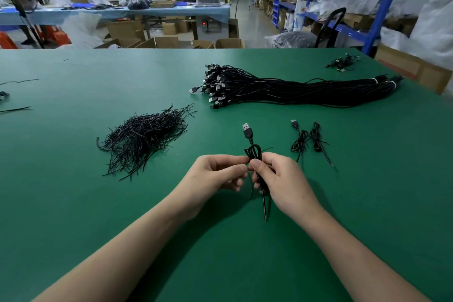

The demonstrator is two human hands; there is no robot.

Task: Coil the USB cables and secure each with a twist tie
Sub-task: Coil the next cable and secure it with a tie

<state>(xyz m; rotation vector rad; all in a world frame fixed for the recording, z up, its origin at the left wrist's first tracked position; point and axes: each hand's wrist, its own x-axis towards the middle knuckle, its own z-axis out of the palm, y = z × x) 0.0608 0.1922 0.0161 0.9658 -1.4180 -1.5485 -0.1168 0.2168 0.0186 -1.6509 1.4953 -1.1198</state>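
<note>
Both forearms are bare. The left forearm (127, 247) enters at 7 o'clock and slants toward 1 o'clock. The right forearm (355, 252) enters at 5 o'clock and slants toward 11 o'clock, so the wrists converge just below the view's centre. The left hand (215, 174) pinches a coiled cable (253, 152) between thumb and forefinger at its 3 o'clock side, with its other fingers (235, 181) curled loosely beneath. The right hand (284, 179) shows its back (knuckles toward 10 o'clock) and grips the same cable with thumb and curled fingers. The two hands' fingertips meet.
</note>
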